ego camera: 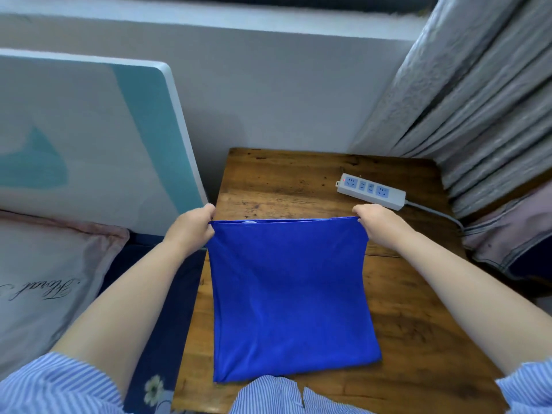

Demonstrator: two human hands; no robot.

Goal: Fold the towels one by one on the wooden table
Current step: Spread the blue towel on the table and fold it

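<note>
The wooden table was the work surface & the landmark here. A blue towel covered its middle, near edge w/ the person's shirt, far edge lifted just above the wood, prob. so it could be pulled taut before a fold. Left hand pinched the towel's far-left corner; right hand pinched the far-right corner, fingers curled round the cloth, edge stretched straight btwn them. A power strip sat at the table's far-right, just beyond the right hand, apart from the towel.
</note>
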